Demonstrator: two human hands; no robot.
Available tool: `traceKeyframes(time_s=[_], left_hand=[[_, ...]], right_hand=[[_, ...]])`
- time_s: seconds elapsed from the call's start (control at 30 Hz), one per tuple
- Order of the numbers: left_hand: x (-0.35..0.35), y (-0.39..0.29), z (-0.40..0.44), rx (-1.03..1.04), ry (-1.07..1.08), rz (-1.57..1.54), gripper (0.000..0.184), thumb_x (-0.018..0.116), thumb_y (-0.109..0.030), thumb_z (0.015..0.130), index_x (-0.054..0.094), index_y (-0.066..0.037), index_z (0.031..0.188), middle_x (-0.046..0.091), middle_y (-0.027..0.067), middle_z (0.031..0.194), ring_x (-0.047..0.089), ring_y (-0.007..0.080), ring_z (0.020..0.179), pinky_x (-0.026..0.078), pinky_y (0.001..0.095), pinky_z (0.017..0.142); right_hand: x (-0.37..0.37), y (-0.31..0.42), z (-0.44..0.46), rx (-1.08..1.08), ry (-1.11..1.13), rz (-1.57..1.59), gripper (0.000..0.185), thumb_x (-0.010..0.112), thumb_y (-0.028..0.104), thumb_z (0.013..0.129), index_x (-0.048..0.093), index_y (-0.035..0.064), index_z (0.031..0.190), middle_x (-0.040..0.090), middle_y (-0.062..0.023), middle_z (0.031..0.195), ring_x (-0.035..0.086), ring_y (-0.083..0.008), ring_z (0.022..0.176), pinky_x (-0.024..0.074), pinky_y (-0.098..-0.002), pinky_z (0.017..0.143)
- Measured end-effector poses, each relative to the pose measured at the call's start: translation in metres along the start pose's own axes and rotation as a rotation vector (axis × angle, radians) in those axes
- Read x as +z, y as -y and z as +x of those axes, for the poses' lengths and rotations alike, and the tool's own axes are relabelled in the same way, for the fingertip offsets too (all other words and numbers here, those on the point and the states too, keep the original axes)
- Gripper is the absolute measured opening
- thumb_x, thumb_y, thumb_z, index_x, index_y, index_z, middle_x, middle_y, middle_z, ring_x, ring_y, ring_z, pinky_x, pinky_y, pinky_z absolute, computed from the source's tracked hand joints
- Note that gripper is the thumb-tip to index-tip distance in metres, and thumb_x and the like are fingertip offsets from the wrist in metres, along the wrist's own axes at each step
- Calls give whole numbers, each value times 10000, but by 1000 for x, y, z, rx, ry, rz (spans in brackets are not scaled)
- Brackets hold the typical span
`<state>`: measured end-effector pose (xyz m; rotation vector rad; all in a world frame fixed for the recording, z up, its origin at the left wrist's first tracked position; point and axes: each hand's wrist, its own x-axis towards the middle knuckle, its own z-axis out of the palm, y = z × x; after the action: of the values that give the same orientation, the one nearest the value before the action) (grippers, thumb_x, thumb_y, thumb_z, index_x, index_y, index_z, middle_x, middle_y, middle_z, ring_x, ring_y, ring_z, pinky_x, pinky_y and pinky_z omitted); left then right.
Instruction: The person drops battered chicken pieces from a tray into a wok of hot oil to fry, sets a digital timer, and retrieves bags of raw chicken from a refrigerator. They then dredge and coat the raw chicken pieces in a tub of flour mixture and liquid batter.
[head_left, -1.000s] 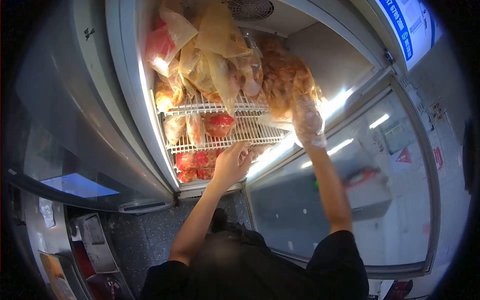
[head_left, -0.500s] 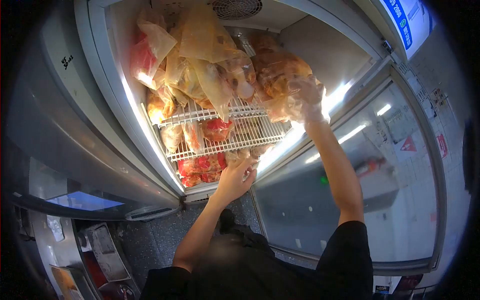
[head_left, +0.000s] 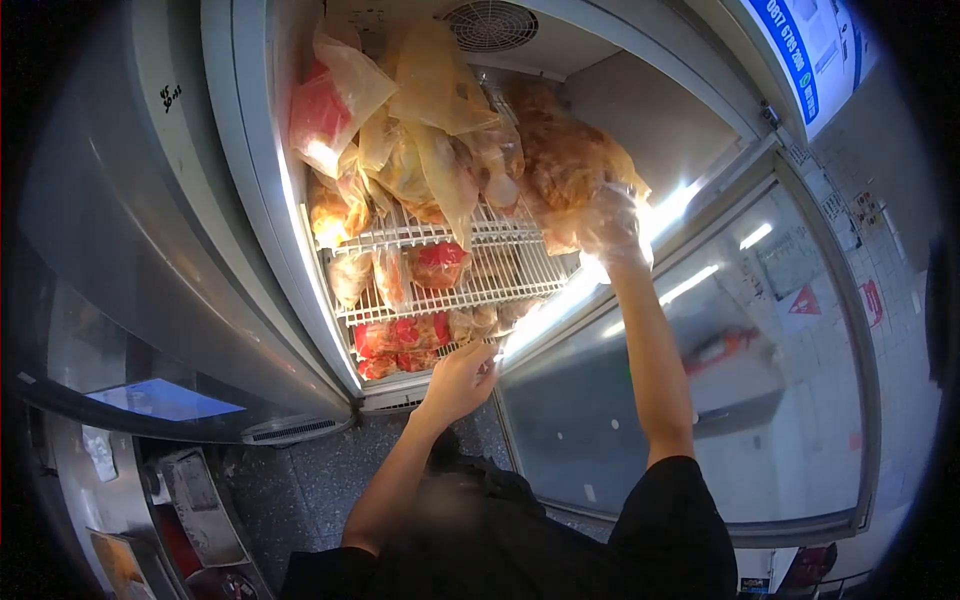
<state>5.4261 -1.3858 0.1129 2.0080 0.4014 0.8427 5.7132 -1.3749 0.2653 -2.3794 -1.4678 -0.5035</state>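
Note:
An upright fridge stands open, with bagged food on its white wire shelves (head_left: pixel 450 298). My right hand (head_left: pixel 612 225), in a clear plastic glove, is on the front of a large clear bag of brownish-orange food (head_left: pixel 575 150) at the right of the top shelf; its fingers are partly lost in glare and plastic. Low in front of the shelves is my left hand (head_left: pixel 463 380), bare, its fingers curled and partly hidden, near the lower bags. Yellowish bags (head_left: pixel 430 90) and a pink-and-white bag (head_left: pixel 325 110) fill the top shelf's left side.
The glass door (head_left: pixel 690 380) hangs open on the right. A grey metal appliance (head_left: pixel 190 270) borders the fridge on the left. Red-marked packs (head_left: pixel 400 335) sit on the lowest shelf. At the lower left is a metal counter (head_left: pixel 85 490) beside the speckled floor (head_left: pixel 310 485).
My right hand has shifted slightly lower on the large bag, its grasp changed. My left hand has moved down, away from the lower shelf. The view has swayed sideways and back.

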Motion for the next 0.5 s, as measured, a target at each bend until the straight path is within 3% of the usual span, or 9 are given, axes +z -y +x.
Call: traceKeyframes(time_s=[0.03,0.1,0.13,0.27,0.47,0.5], left_hand=[[0,1,-1,2,7,-2,176,622,-82,806,608,-48,978,585,85,754,609,214,688,476,336,629],[1,4,-3,3,24,-4,178,620,-74,803,608,-49,979,585,84,758,609,216,690,476,336,632],[2,4,-2,8,23,-9,179,619,-71,802,608,-48,979,585,84,759,609,216,691,477,334,633],[11,3,-1,18,48,-8,181,616,-64,799,610,-46,979,591,86,766,611,217,696,479,329,637],[18,16,-12,1,90,2,172,619,-79,803,615,-45,972,607,85,791,615,216,701,484,333,651],[16,17,-13,-6,93,-8,171,619,-82,804,615,-45,971,607,84,792,615,216,701,484,335,653]], right_hand=[[-11,6,2,132,141,86,445,590,185,848,467,91,1266,456,-58,1350,391,-131,1260,147,-306,1145],[-44,27,21,-151,449,-791,431,501,333,881,482,184,1285,431,15,1388,364,-115,1288,205,-277,1122],[-43,18,28,-265,378,-839,436,501,345,878,487,184,1283,442,14,1377,371,-122,1283,217,-280,1116],[-25,-13,38,-490,85,-842,460,499,393,863,505,182,1273,486,10,1332,402,-150,1262,262,-291,1091],[-39,7,40,-265,283,-810,508,525,407,844,505,133,1271,529,-38,1273,462,-216,1210,323,-314,1059],[-37,3,46,-242,270,-647,503,522,403,848,500,139,1276,527,-42,1275,461,-209,1211,327,-308,1055]])
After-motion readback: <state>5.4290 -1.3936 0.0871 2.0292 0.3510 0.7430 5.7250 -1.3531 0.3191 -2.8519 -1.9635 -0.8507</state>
